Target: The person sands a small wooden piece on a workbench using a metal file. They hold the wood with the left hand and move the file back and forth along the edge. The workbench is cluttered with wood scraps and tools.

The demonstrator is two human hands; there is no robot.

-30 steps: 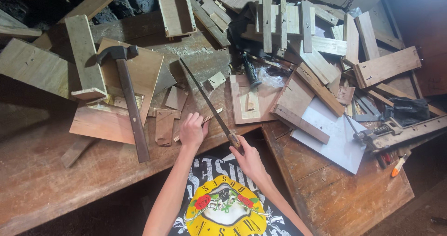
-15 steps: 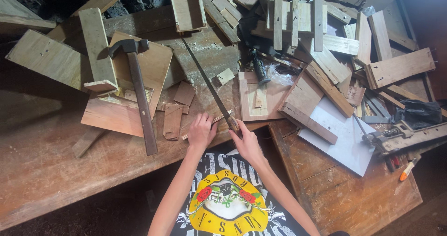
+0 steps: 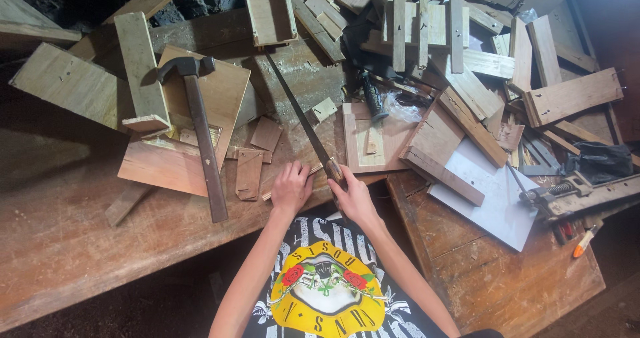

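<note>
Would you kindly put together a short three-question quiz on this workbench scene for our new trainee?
1. True or false: the right hand grips the handle end of the long saw blade.
2. Which tool lies left of the left hand? A) hammer B) drill C) paintbrush
3. Fill in: under its fingers the left hand holds down a thin wooden ____ at the edge of the workbench.

Key
1. True.
2. A; the hammer lies on wooden boards, head pointing away from the person.
3. Strip; the saw blade crosses it near the right hand.
</note>
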